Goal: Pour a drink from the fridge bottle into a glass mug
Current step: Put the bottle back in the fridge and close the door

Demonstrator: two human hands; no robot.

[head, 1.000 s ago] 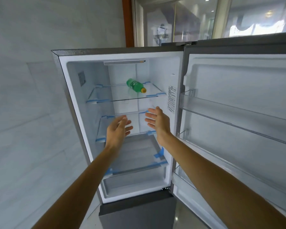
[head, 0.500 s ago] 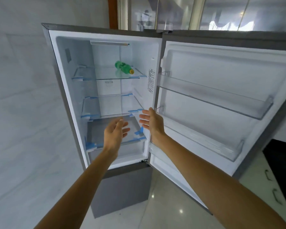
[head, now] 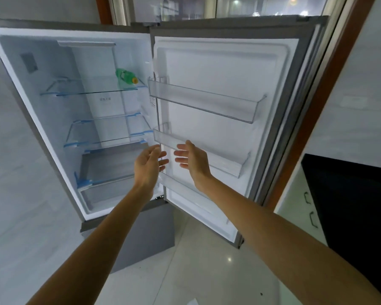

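Both hands, left hand (head: pixel 149 165) and right hand (head: pixel 193 160), are held open and empty, well below the green bottle (head: pixel 126 76) lying on the top shelf (head: pixel 86 89).

Both bare forearms stretched forward and upward from the lower edge of view, converging toward the middle. Bare left hand (head: pixel 149 166) open, palm turned inward to the right, fingers loosely extended, thumb uppermost. Bare right hand (head: pixel 193 160) open, palm facing left, fingers spread slightly. Palms face each other, near but apart; neither hand holds or touches anything
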